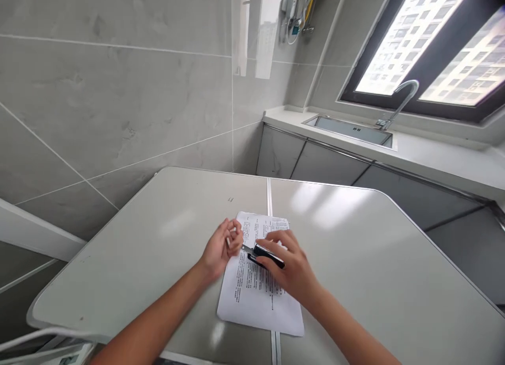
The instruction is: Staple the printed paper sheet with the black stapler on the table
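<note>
Stapler (264, 251) (black) between the hands (221, 245) (292, 262)

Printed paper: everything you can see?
White paper, thin-looking, with rows of dark print too small to read and a blank strip at the near end. It lies on the table across the metal seam, slightly askew. The left hand overlaps its left edge; the right hand and black tool cover its middle. Hand contact and sheet count are unclear.

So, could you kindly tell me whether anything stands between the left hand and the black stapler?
Nothing visible does: the left hand is close beside, perhaps touching, the metal end of the stapler, which the right hand holds over the printed paper.
</note>
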Demonstrator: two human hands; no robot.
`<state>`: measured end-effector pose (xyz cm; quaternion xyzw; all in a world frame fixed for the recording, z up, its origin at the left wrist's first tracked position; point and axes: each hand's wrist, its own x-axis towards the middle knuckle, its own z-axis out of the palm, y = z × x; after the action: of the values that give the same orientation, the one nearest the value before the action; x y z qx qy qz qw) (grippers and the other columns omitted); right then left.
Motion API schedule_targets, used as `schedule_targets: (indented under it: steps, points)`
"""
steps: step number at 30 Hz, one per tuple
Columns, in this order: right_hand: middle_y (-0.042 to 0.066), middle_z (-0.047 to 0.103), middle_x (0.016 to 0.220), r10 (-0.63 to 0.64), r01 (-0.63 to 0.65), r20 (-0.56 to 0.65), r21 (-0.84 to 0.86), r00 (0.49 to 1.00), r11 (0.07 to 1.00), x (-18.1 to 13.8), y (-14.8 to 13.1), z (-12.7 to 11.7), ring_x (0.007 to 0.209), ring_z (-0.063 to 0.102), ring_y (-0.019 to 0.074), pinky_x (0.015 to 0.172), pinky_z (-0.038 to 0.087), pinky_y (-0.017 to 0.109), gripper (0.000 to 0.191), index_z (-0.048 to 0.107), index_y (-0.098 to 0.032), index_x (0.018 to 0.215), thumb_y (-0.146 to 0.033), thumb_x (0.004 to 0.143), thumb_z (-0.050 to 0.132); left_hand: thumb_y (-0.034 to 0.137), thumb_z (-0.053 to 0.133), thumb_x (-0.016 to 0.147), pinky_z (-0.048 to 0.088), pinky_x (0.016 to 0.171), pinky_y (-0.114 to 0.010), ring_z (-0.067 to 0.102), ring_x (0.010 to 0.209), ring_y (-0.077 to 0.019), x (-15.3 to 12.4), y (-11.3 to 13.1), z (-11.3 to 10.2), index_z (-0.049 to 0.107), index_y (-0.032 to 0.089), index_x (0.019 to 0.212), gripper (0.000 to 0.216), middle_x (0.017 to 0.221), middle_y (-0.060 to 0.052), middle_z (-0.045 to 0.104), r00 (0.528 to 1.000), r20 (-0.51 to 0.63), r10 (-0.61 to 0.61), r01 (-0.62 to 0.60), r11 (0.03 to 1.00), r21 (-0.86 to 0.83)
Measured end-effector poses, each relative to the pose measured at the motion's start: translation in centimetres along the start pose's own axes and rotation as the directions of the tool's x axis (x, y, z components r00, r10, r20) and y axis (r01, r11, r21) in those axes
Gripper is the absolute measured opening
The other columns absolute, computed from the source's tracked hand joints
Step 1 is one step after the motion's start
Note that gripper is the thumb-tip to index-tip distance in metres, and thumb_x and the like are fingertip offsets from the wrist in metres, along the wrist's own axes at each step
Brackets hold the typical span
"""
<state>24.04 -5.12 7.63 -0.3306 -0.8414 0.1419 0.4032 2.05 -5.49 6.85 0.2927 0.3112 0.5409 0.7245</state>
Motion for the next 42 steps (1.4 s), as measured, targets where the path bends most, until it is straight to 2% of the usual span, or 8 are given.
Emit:
schedule_targets:
  steps: [8,14,17,19,22,26,36,42]
  points:
    - [0.006,0.074,0.105,-0.166,0.165,-0.035,-0.036,0.986,0.986,2.7,-2.1,1.0,0.091,0.06,0.0228,0.08,0.05,0.041,0.024,0.072,-0.028,0.118,-0.017,0.101,0.058,0.066,0.046,0.103,0.044,0.073,-0.023,0.046,0.08,-0.015,-2.0,0.0,7.2,0.05,0.021,0.084,0.05,0.085,0.0,0.045,0.995,-0.1,0.02,-0.005,0.99,0.144]
    - [0.005,0.077,0.099,-0.114,0.12,-0.191,0.019,0.975,0.993,2.9,-1.3,-0.8,0.087,0.063,0.0217,0.078,0.051,0.04,0.02,0.074,-0.025,0.107,-0.014,0.099,0.059,0.067,0.037,0.104,0.049,0.086,-0.031,0.056,0.088,-0.0184,-0.2,0.8,7.5,0.058,0.023,0.099,0.048,0.094,-0.003,0.055,0.989,-0.04,0.141,-0.114,0.913,0.393]
    - [0.006,0.079,0.097,0.129,-0.11,-0.281,0.084,0.951,0.99,2.9,2.5,-2.7,0.087,0.067,0.0226,0.078,0.054,0.04,0.015,0.077,-0.025,0.105,-0.024,0.098,0.063,0.051,0.054,0.102,0.049,0.093,-0.035,0.061,0.098,-0.0217,3.3,2.6,3.3,0.06,0.023,0.103,0.029,0.103,-0.006,0.063,0.889,0.006,0.457,-0.253,0.482,0.839]
    - [0.005,0.079,0.089,0.345,-0.333,-0.288,0.092,0.893,0.939,2.5,6.4,-3.8,0.076,0.068,0.0222,0.072,0.054,0.039,0.018,0.078,-0.024,0.1,-0.031,0.096,0.062,0.038,0.052,0.102,0.05,0.095,-0.04,0.063,0.099,-0.0244,6.3,3.5,-1.0,0.064,0.021,0.099,0.021,0.105,-0.008,0.066,0.834,0.066,0.548,-0.172,0.144,0.975]
    - [0.007,0.079,0.086,0.577,-0.57,-0.271,0.113,0.77,0.814,1.6,12.4,-4.6,0.075,0.07,0.0239,0.074,0.055,0.04,0.022,0.077,-0.022,0.089,-0.038,0.089,0.062,0.024,0.045,0.101,0.048,0.108,-0.046,0.059,0.127,-0.0304,10.1,3.1,-7.1,0.067,0.016,0.123,0.033,0.139,-0.017,0.06,0.843,0.09,0.531,-0.044,-0.098,0.994]
    - [0.007,0.077,0.078,0.639,-0.63,-0.195,0.111,0.744,0.768,1.1,17.6,-3.8,0.071,0.069,0.0229,0.069,0.052,0.035,0.022,0.074,-0.02,0.087,-0.036,0.083,0.058,0.021,0.042,0.103,0.033,0.123,-0.054,0.04,0.151,-0.0341,12.2,0.9,-11.0,0.061,0.016,0.144,0.045,0.16,-0.013,0.049,0.915,0.137,0.379,-0.018,-0.301,0.953]
    - [0.006,0.068,0.084,0.591,-0.613,-0.209,-0.06,0.779,0.787,4.4,22.2,-1.0,0.082,0.057,0.0213,0.079,0.045,0.034,0.015,0.067,-0.021,0.071,-0.023,0.08,0.054,0.014,0.047,0.099,0.055,0.085,-0.039,0.066,0.103,-0.0275,8.6,-0.1,-10.5,0.076,0.022,0.105,0.031,0.105,-0.01,0.075,0.862,0.141,0.487,0.006,-0.289,0.957]
    - [0.01,0.065,0.097,0.555,-0.588,-0.279,-0.044,0.783,0.808,4.7,20.8,-1.6,0.071,0.054,0.0181,0.077,0.048,0.037,0.029,0.074,-0.018,0.089,-0.034,0.093,0.049,0.032,0.056,0.101,0.054,0.085,-0.035,0.067,0.092,-0.0219,6.6,-0.3,-8.8,0.076,0.022,0.107,0.023,0.108,-0.007,0.069,0.829,0.072,0.555,-0.148,0.094,0.985]
